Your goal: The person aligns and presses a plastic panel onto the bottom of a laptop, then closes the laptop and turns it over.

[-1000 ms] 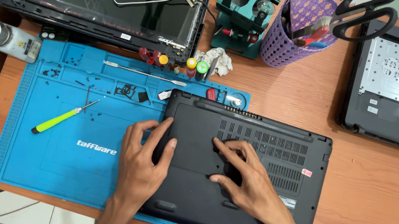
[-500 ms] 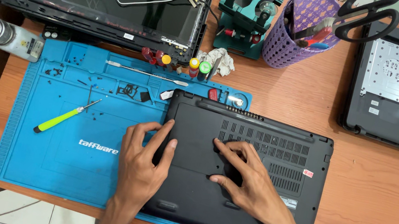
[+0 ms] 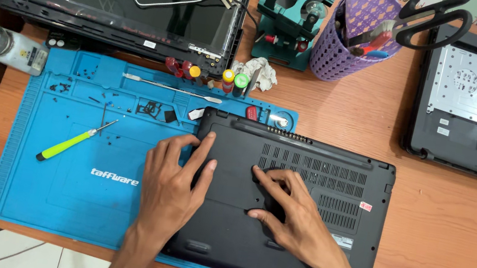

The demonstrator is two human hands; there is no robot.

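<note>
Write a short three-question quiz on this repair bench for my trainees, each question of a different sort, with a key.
1. True or false: both hands rest on the black laptop base.
2. Which tool lies on the blue mat to the left of the left hand? A) scissors B) green-handled screwdriver C) pliers
3. Fill in: the scissors stand in a purple ____.

Key
1. True: the right hand lies flat on the middle of the base, and the left hand presses on the base's left edge.
2. B
3. Mesh cup
</note>
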